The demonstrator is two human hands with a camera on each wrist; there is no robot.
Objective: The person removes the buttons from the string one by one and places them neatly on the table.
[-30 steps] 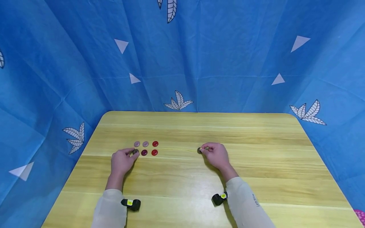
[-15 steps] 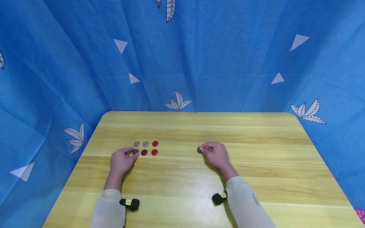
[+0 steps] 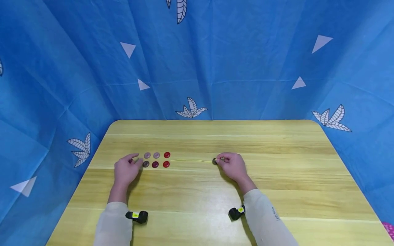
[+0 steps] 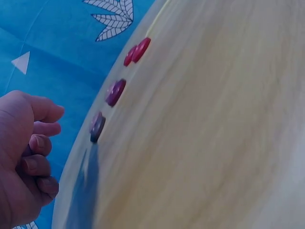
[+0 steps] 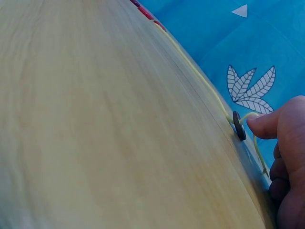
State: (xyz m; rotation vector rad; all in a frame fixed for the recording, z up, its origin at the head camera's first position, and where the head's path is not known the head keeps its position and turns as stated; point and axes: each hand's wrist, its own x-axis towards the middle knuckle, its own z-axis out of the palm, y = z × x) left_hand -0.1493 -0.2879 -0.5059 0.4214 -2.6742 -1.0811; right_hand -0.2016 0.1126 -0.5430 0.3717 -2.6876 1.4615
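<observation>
My left hand hovers just left of a dark grey-brown button, apart from it, with loosely bent fingers and nothing between them. That button lies at the left end of the near row, beside a maroon button and a red button. My right hand pinches a thin yellow cord at its right end. A second dark button sits on the cord, tilted up on edge right at the fingertips. The forefinger's tip is hidden behind the thumb in the right wrist view.
Behind the near row lie two pale pink buttons and another red button. The cord runs left from the right hand to the red buttons. A blue patterned curtain hangs behind the wooden table.
My left hand has let go of the dark button and drawn back to the left, its fingers spreading. The button stays in its place in the row. The right hand keeps its place.
</observation>
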